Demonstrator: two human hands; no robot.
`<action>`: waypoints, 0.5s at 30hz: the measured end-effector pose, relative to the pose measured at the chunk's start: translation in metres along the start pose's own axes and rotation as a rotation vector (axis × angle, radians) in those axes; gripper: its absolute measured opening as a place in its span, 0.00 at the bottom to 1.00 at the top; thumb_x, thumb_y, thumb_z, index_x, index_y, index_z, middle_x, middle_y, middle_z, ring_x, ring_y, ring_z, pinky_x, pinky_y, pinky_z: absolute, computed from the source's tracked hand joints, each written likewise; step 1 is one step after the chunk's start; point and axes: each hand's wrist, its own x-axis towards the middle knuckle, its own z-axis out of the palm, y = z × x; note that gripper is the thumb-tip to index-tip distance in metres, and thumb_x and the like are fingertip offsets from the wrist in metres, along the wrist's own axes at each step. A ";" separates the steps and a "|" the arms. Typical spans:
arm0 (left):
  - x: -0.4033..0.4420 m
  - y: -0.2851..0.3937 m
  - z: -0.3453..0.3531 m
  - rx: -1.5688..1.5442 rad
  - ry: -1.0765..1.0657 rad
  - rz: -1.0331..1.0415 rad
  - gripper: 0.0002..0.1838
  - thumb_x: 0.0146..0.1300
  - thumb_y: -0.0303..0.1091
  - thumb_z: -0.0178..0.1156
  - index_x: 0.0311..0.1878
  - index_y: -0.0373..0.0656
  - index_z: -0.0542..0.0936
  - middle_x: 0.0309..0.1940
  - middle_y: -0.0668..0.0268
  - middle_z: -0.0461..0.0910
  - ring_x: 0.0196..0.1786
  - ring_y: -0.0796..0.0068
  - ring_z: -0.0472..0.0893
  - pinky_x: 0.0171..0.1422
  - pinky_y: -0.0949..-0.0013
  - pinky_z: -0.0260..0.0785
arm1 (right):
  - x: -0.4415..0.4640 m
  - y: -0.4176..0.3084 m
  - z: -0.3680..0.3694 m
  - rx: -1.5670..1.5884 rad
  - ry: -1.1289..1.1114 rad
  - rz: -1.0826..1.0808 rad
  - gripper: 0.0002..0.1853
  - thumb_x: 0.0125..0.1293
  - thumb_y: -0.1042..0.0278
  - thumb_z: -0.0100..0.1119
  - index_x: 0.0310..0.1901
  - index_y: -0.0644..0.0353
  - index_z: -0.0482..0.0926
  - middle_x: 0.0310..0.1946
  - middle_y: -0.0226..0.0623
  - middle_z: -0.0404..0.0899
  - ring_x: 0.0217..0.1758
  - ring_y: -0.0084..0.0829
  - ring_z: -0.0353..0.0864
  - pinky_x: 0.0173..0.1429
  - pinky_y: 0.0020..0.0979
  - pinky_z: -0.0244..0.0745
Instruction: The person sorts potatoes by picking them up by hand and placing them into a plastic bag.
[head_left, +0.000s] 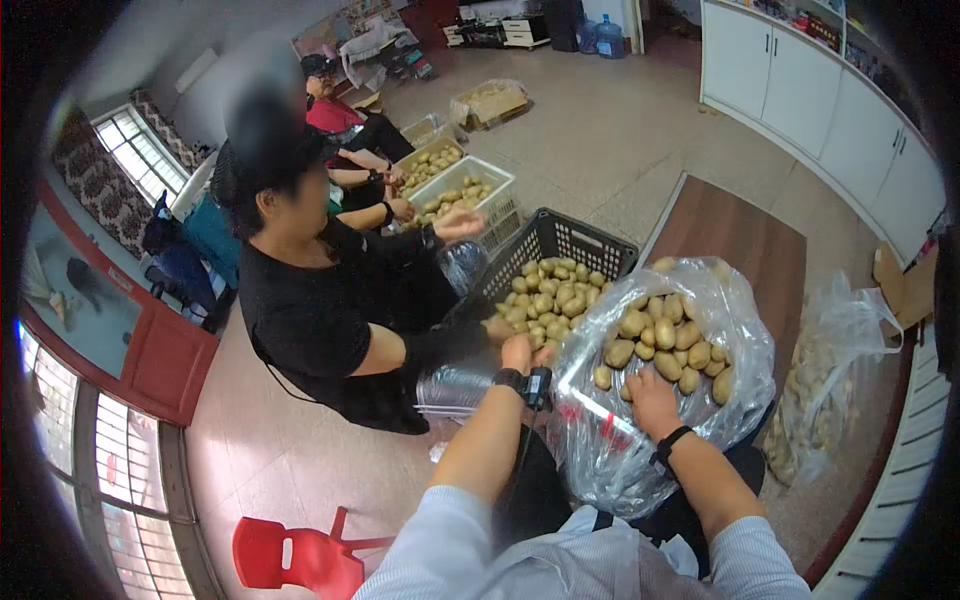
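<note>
A clear plastic bag (735,300) lies open in front of me, its inside holding several brownish oval kiwifruit (662,332). My right hand (652,402) is inside the bag's mouth, fingers curled down around a kiwifruit at the near side of the pile. Left of the bag stands a black plastic crate (607,247) with more kiwifruit (548,297) in it. My left hand (518,354) is at the crate's near edge with its fingers bent; what it holds, if anything, is hidden. Both wrists wear dark bands.
A person in black (310,310) sits at the left, hands over the crate. White crates of kiwifruit (505,190) stand beyond, beside other seated people. A brown table (745,228) is behind the bag, a filled bag (815,390) at the right, and a red stool (300,555) lower left.
</note>
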 end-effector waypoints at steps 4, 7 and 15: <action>0.011 -0.012 -0.007 0.189 -0.009 0.098 0.12 0.64 0.33 0.50 0.43 0.34 0.75 0.42 0.55 0.76 0.38 0.58 0.80 0.34 0.57 0.78 | -0.012 0.000 0.001 -0.036 -0.029 0.037 0.11 0.57 0.72 0.54 0.42 0.53 0.74 0.41 0.42 0.73 0.41 0.45 0.78 0.40 0.44 0.76; 0.011 -0.009 -0.003 -0.035 -0.036 -0.131 0.14 0.65 0.37 0.53 0.44 0.36 0.76 0.37 0.57 0.80 0.33 0.60 0.82 0.33 0.57 0.74 | -0.021 -0.001 0.002 -0.022 -0.038 0.068 0.08 0.58 0.70 0.54 0.40 0.54 0.73 0.38 0.40 0.73 0.38 0.45 0.78 0.39 0.44 0.75; -0.027 -0.006 0.038 0.511 -0.370 0.203 0.14 0.65 0.39 0.53 0.48 0.41 0.73 0.38 0.63 0.75 0.28 0.72 0.78 0.24 0.68 0.71 | -0.028 -0.001 -0.010 0.517 -0.037 0.230 0.21 0.56 0.59 0.59 0.49 0.60 0.73 0.46 0.51 0.76 0.47 0.55 0.77 0.52 0.46 0.74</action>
